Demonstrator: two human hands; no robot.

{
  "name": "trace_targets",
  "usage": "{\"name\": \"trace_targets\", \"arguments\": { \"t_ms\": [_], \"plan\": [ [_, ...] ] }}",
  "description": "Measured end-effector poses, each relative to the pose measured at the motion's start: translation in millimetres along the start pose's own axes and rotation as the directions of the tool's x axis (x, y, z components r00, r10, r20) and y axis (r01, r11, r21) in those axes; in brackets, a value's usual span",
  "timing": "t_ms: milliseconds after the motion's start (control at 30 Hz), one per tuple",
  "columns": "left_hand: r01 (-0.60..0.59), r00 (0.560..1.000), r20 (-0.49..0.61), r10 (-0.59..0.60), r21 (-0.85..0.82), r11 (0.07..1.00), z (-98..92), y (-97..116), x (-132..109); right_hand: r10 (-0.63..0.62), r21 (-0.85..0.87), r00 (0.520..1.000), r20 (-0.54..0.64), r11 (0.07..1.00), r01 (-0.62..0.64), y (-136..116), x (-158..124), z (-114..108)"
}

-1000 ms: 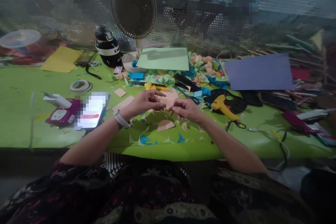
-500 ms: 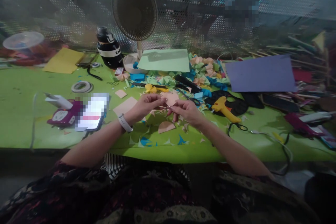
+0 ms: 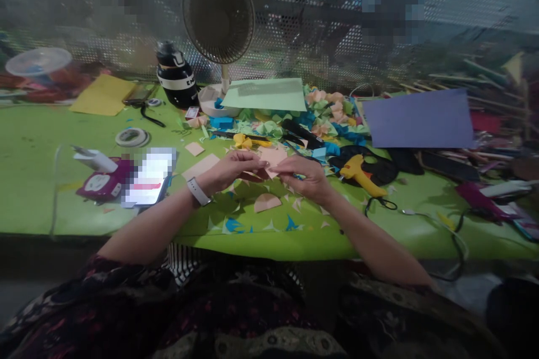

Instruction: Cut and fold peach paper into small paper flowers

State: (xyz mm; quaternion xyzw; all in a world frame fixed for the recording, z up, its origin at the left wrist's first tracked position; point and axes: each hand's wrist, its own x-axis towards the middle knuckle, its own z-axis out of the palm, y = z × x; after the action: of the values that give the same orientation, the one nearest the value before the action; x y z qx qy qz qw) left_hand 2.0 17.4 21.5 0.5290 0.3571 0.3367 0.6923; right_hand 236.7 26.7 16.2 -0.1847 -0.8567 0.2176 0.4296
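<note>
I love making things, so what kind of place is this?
Probably somewhere for paper crafts: there's peach paper being handled, a heap of coloured paper pieces and a yellow glue gun.

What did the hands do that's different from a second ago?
The left hand has brought its spread thumb and fingers together at a small pale-peach paper piece. The right hand has straightened its curled fingers, tips pointing toward the left hand. Whether the right grip is new is unclear. The peach paper half-circle, yellow plastic glue gun and white-banded black bottle stayed put.
</note>
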Motion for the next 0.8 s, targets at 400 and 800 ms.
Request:
{"name": "trace_targets", "arguments": {
  "t_ms": [400, 800],
  "plan": [
    [-0.046, 0.999, 0.017, 0.044, 0.105, 0.993, 1.0, -2.9, 2.2, -0.066, -0.143, 0.997, -0.047, 0.988, 0.059, 2.7, -3.7, 2.5],
    [-0.063, 0.998, 0.013, 0.062, 0.133, 0.989, 8.5, 1.5, 0.3, 0.050, -0.106, 0.997, -0.053, 0.993, -0.056, 0.9, -1.4, 4.8]
  ]
}}
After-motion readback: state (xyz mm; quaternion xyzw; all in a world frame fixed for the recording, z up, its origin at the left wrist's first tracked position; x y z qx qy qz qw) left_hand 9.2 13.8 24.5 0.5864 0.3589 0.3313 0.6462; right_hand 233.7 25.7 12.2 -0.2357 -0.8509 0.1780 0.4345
